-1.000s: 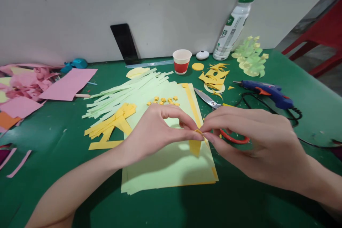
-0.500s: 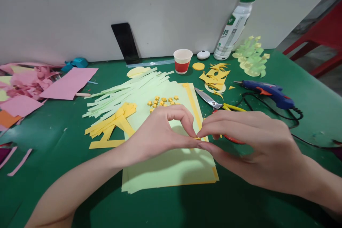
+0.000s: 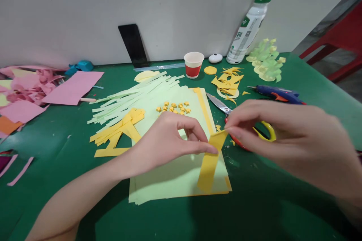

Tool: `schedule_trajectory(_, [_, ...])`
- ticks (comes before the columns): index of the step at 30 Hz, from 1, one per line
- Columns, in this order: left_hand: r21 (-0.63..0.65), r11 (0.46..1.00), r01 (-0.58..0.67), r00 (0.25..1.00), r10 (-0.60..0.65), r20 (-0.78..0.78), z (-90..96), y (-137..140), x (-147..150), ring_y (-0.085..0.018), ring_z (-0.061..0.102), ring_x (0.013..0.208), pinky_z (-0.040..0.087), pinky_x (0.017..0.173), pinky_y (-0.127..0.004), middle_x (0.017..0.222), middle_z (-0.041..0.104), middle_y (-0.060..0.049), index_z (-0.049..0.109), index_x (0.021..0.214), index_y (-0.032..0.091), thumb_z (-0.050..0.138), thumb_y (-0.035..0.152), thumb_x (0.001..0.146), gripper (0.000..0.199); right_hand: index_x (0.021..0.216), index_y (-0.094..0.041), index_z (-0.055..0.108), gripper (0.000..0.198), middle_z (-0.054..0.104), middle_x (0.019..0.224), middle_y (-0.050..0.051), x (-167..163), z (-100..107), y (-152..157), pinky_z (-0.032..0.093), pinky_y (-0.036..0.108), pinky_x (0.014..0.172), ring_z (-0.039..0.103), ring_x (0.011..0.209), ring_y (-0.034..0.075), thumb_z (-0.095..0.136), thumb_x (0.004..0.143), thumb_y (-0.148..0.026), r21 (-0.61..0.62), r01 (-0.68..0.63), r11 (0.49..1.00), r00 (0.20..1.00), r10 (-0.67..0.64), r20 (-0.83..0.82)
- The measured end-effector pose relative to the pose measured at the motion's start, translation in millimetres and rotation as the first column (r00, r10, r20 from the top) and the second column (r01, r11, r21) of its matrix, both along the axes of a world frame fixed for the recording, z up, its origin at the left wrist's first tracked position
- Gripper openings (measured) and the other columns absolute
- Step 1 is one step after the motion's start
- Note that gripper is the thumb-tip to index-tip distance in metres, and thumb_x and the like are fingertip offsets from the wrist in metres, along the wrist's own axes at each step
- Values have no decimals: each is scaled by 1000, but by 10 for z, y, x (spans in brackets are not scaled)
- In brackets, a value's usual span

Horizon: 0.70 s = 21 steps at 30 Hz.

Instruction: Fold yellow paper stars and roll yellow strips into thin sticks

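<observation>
Between my hands hangs a yellow paper strip (image 3: pixel 208 169), its lower end over the light green paper sheets (image 3: pixel 169 180). My left hand (image 3: pixel 181 139) pinches the strip near its upper part, thumb in front. At the strip's top right end, the thumb and fingertips of my right hand (image 3: pixel 271 131) pinch it, and a fold shows along that edge. Several small folded yellow paper stars (image 3: pixel 174 107) lie on the sheets behind my left hand. Beside my left wrist is a pile of yellow strips (image 3: pixel 121 128), with cut light green strips (image 3: pixel 135 94) behind it.
Scissors (image 3: pixel 219 103) lie behind my right hand, partly hidden, near a blue glue gun (image 3: pixel 277 93). A paper cup (image 3: pixel 194 64), a leaning bottle (image 3: pixel 249 30), a phone (image 3: pixel 133 45) and paper plants (image 3: pixel 267 60) stand at the back. Pink paper (image 3: pixel 73 88) lies left.
My hands have moved apart, the right one going right and slightly up. The yellow strip, barely visible between my fingertips before, now hangs down in plain view.
</observation>
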<state>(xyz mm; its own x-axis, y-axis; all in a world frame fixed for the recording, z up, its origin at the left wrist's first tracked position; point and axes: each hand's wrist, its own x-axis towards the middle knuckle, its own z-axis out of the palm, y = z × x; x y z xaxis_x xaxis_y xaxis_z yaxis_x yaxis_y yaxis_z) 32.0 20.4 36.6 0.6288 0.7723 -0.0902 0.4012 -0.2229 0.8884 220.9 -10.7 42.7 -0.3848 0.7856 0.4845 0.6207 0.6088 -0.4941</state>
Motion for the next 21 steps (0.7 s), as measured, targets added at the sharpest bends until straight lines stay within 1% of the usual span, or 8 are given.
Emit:
schedule_trajectory(4, [160,986,52,992,-33,-123,-77,77,-90,-5,42,46,37,52,-19,44,48,6,53,50,15,53,37,84,40,68,-22,56,11,57,63,-6,85,10,29,40,14,44,48,50,4,57,79,-20,-64,133,989,979,-142,-149])
schedule_trajectory(6, [165,985,50,995,-34,-98,-122,113,-112,-5,38,43,36,48,-18,49,45,6,56,64,15,37,32,91,37,68,-22,58,11,57,62,-5,87,-2,32,39,14,43,48,50,4,58,78,-22,-143,94,985,971,-122,-204])
schedule_trajectory(8, [105,985,135,991,-136,0,-152,133,-114,-6,47,51,40,46,-17,77,56,1,53,100,19,34,20,90,22,68,-22,59,10,57,62,-5,67,-11,30,39,13,41,48,50,4,59,78,-23,-238,9,971,966,-70,-248])
schedule_trajectory(9, [96,977,192,979,-197,56,-158,134,-108,-7,55,63,45,50,-17,96,57,-3,45,115,21,36,14,88,30,68,-22,60,10,56,61,-5,53,-13,28,39,14,41,47,49,4,59,78,-23,-284,-33,958,961,-47,-272])
schedule_trajectory(11, [129,958,255,956,-270,115,-145,116,-88,-12,57,95,51,68,-19,122,49,-7,39,125,22,39,7,83,44,67,-22,60,11,55,59,-5,27,-17,24,38,14,41,47,49,5,59,77,-22,-349,-93,933,949,-23,-314])
schedule_trajectory(13, [159,962,221,959,-243,142,-110,77,-60,-13,54,106,48,84,-20,118,57,-5,53,112,17,39,6,84,33,66,-22,59,11,55,59,-4,11,-22,24,38,15,41,48,50,5,59,77,-22,-376,-116,919,945,-14,-327])
schedule_trajectory(18, [137,991,-3,979,-25,203,-47,-50,9,-11,65,77,50,73,-19,81,71,1,67,82,16,50,18,84,18,69,-21,60,9,57,62,-4,-15,-31,35,37,16,42,48,50,5,59,77,-24,-364,-86,927,964,-15,-265])
schedule_trajectory(21, [288,955,-73,980,15,200,-74,-93,41,-12,64,69,47,89,-26,73,72,2,69,78,16,60,20,79,10,68,-20,58,12,57,62,-3,-40,-31,31,37,18,44,48,52,6,56,79,-25,-339,-35,940,983,-29,-183])
